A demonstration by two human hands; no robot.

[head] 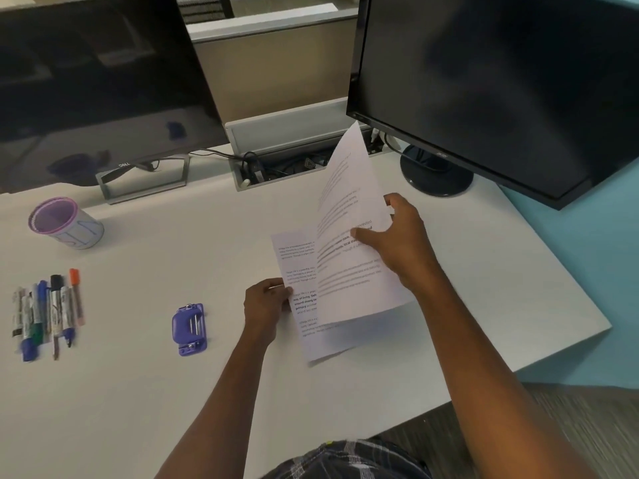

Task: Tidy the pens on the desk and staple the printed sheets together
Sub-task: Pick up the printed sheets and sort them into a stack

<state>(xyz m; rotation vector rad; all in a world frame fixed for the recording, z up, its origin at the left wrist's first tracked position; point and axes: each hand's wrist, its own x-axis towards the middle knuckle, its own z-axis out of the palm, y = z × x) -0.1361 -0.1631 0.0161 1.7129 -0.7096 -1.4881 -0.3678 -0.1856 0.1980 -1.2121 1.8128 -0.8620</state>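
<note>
Printed sheets (349, 271) lie near the middle of the white desk (173, 392). My left hand (266, 304) pinches the left edge of the lower sheet (299, 271). My right hand (397, 236) grips the upper sheet, whose far end is lifted and curls upward. A purple stapler (189, 329) lies on the desk left of my left hand. Several pens and markers (46, 314) lie side by side in a bunch near the left edge. An empty pen cup (64, 224) with a purple rim stands behind them.
Two dark monitors stand at the back, a Dell one (96, 81) on the left and another (501, 88) on the right. Between them an open cable tray (294, 160) holds plugs and wires. The desk's right edge drops off to a teal wall.
</note>
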